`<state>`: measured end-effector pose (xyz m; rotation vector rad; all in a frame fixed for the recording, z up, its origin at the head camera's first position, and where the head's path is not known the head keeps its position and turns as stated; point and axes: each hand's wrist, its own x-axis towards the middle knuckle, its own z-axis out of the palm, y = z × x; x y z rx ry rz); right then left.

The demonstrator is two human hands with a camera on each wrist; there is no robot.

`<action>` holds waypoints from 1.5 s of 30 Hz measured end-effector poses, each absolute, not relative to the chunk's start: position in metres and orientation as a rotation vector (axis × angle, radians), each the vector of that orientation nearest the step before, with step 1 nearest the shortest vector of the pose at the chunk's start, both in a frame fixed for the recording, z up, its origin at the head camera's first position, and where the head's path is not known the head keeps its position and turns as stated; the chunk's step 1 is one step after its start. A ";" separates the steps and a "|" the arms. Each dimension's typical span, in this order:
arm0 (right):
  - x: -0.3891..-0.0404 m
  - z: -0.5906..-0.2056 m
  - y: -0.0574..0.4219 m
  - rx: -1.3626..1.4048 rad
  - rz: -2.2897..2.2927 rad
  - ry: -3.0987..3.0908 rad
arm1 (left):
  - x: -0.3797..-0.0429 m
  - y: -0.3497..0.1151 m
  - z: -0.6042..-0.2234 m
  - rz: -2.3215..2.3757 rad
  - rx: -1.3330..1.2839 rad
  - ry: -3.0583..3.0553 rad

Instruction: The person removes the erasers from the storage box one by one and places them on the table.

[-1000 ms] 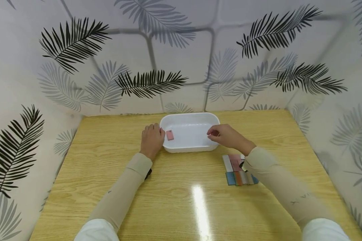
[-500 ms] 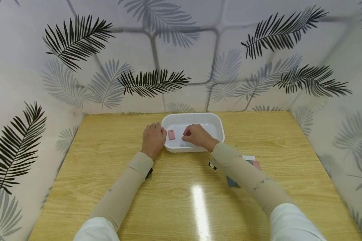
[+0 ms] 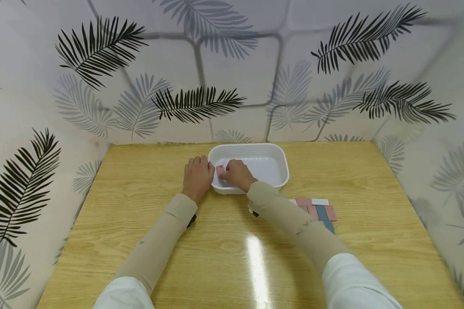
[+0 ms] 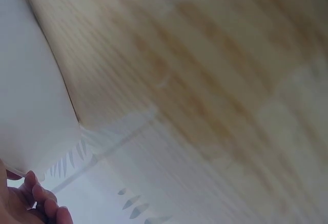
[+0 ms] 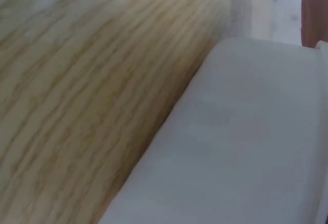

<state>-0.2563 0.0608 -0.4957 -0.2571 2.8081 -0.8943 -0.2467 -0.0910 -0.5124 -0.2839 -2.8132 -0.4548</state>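
A white plastic basin (image 3: 268, 171) stands at the back of the wooden table. My left hand (image 3: 197, 176) grips its left rim, thumb over the edge; in the left wrist view the curled fingers (image 4: 48, 203) show below the basin's wall. Inside, near the left end, lies a small pink rectangular tile (image 3: 220, 170). My right hand (image 3: 239, 174) reaches into the basin from the front right, its fingertips pinched together at the tile's right side and hiding part of it. In the right wrist view the basin's outer wall (image 5: 230, 131) fills much of the picture.
Flat pink, white and blue tiles (image 3: 322, 211) lie side by side on the table (image 3: 139, 171), partly under my right forearm. Behind the table and along its sides hangs a leaf-patterned covering (image 3: 232, 64).
My right hand has moved left from the basin's right rim, across its inside, to the pink tile. The forearm uncovers some tiles and covers others. My left hand stays on the rim.
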 end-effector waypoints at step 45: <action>-0.214 -0.444 0.153 -0.216 -1.072 3.014 | -0.244 -0.091 -0.511 -0.478 -0.295 -2.801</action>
